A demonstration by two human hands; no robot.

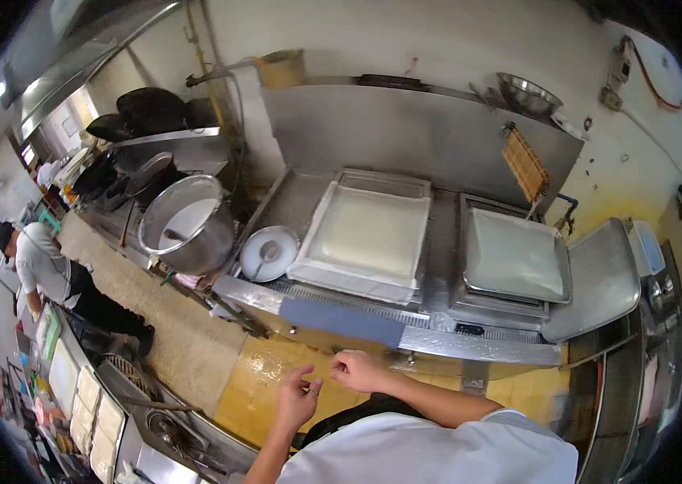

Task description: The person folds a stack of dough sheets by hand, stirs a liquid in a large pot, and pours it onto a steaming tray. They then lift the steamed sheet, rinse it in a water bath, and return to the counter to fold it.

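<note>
My left hand (299,397) is held in front of my body with its thumb and index finger apart, and nothing shows in it. Close beside it, my right hand (359,372) has loosely curled fingers with small gaps between them, holding nothing that I can see. Both are in the air in front of the steel steamer counter (276,305). On that counter lies a cloth-lined tray (369,234) with a smooth white sheet on it. Right of it is a second tray (514,254) with a pale, shiny surface. A white bowl (269,253) with a ladle-like utensil in it stands at the left.
A large metal pot (185,223) of white liquid stands left of the counter. A big metal tray (599,278) leans at the right. A co-worker (54,266) bends over a worktop at far left. Trays of white slabs (99,415) sit at lower left.
</note>
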